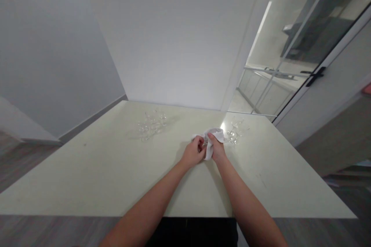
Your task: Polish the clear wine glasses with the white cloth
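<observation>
My left hand (193, 152) is closed, with its fingers curled round a small clear glass (204, 142) that is mostly hidden by the fingers and cloth. In my right hand (216, 148) is a white cloth (215, 134), bunched up against the glass, with one end hanging down between the hands. Both hands are close together, just above the pale table (121, 173). Just beyond my right hand stands a group of clear glasses (234, 134). Several more clear glasses (152, 123) stand together farther left. Their exact shapes are hard to make out.
A white wall (174, 54) rises behind the table's far edge. To the right is a glass-paned door (278, 58) with a black handle (315, 76). The table's near edge runs in front of my body, and wood-look floor (43, 231) shows below it.
</observation>
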{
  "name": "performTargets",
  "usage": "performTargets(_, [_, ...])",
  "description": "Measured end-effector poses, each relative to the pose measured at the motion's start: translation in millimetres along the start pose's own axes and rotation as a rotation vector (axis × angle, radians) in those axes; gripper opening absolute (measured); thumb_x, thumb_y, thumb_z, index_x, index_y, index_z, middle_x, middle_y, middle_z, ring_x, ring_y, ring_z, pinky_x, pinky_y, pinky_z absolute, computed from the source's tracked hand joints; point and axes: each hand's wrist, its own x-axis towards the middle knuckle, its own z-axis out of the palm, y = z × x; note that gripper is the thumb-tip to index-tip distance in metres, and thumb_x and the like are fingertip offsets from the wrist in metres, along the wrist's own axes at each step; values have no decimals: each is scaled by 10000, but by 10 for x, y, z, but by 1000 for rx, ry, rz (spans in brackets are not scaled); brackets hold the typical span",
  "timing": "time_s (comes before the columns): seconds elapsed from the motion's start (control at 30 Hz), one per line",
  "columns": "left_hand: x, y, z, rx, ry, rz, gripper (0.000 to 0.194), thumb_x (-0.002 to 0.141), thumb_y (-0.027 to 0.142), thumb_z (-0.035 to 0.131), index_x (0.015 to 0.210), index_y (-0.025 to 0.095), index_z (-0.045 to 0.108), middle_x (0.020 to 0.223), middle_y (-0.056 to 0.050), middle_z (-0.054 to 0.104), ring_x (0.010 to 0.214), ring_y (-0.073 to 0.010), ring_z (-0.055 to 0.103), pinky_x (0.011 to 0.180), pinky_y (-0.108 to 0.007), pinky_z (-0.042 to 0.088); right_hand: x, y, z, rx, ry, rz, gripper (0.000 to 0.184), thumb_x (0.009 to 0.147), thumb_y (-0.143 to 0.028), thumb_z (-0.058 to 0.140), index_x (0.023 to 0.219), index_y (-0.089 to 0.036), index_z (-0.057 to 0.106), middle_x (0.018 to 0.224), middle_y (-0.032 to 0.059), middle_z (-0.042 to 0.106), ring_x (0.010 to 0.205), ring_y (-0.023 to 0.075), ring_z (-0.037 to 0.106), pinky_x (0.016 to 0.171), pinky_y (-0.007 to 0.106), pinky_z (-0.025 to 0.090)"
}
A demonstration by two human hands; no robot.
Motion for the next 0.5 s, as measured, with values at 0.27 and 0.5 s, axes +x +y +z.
performTargets(0.27, [2,64,-42,-234,-147,-233,379,734,489,732,770,191,501,617,44,505,521,-90,470,533,-218,400,-56,-33,-37,6,-140,112,440,531,-449,866,791,-188,626,644,-11,697,668,196,689,587,286,551])
performTargets(0.5, [-13,39,32,-38,-25,-83,295,750,424,717,796,201,530,637,45,526,564,-96,473,551,-205,378,-5,-1,-27,26,10,47,424,531,-412,887,777,-193,619,622,-37,673,545,136,617,535,253,523])
